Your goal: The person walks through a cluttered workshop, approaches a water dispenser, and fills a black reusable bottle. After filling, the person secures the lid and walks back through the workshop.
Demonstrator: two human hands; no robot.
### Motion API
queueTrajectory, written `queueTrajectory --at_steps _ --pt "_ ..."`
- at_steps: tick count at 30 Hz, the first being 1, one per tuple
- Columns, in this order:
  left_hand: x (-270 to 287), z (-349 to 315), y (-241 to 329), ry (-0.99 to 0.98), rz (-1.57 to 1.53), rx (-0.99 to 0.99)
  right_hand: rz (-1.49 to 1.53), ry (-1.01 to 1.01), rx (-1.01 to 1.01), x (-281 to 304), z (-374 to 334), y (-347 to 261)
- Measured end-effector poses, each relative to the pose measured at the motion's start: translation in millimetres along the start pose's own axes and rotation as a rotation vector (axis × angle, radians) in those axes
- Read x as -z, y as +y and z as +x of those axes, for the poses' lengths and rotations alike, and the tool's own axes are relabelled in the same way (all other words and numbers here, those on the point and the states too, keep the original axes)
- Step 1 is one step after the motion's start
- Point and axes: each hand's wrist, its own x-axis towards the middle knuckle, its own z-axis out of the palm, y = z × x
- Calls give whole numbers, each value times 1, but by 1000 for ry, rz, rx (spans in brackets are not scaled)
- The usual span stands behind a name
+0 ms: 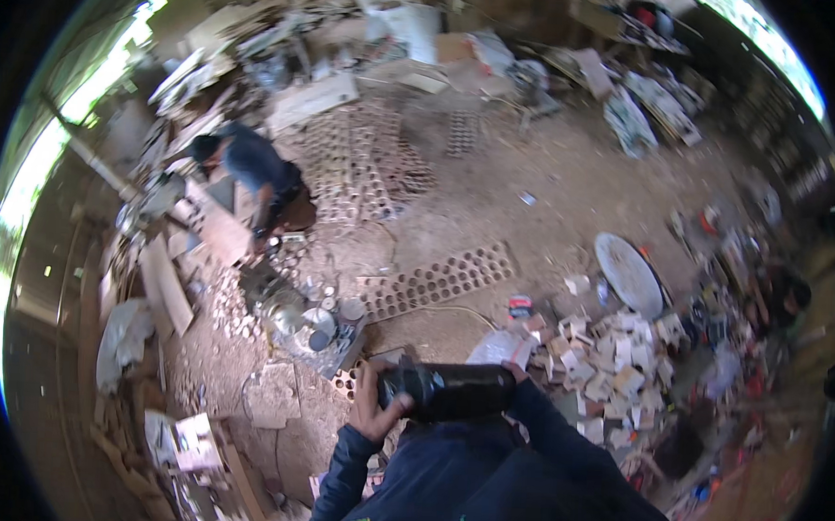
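A long, dark, glossy object with rounded ends lies sideways across the front of my body; its exact kind is unclear. My left hand closes round its left end, thumb lying over the near side. At the opposite end my right hand grips it, with most of the fingers hidden behind the object. Just beyond the left hand, a piece of holed board is partly covered by a machine bench with round tins and jars on it.
A perforated plank lies on the dirt floor, and more holed boards are stacked behind it. One person bends over boards at the left. Wood blocks are heaped at right, near an oval white panel.
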Motion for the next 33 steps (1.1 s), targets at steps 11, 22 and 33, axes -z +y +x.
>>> queueTrajectory --at_steps 11,22,33 --pt "-28 255 27 10 251 -444 628 -3 439 -61 59 -112" --pt "-72 514 80 112 -134 -741 233 514 734 -26 238 -351" --pt "-286 803 76 -683 -17 -520 310 737 1076 61 293 -487"
